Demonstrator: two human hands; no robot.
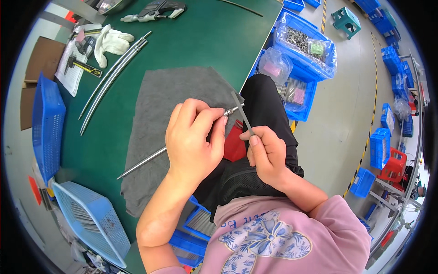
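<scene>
My left hand (194,134) is closed round a long, slim metal rod (143,162), pinching it near its stepped end. The rod slants down to the left over a grey cloth (157,102) on the green table. Between the fingers and thumb of my right hand (268,155) is a thin flat file (243,115), a narrow grey strip pointing up and away. The file crosses the rod's tip and appears to touch it. My left fingers and palm hide the middle of the rod.
More metal rods (112,77) lie on the green table (200,36) beside a white glove (113,43), a caliper (86,67) and a micrometer (155,11). Blue baskets (98,219) line the left edge. Blue bins (310,86) of metal parts stand at right.
</scene>
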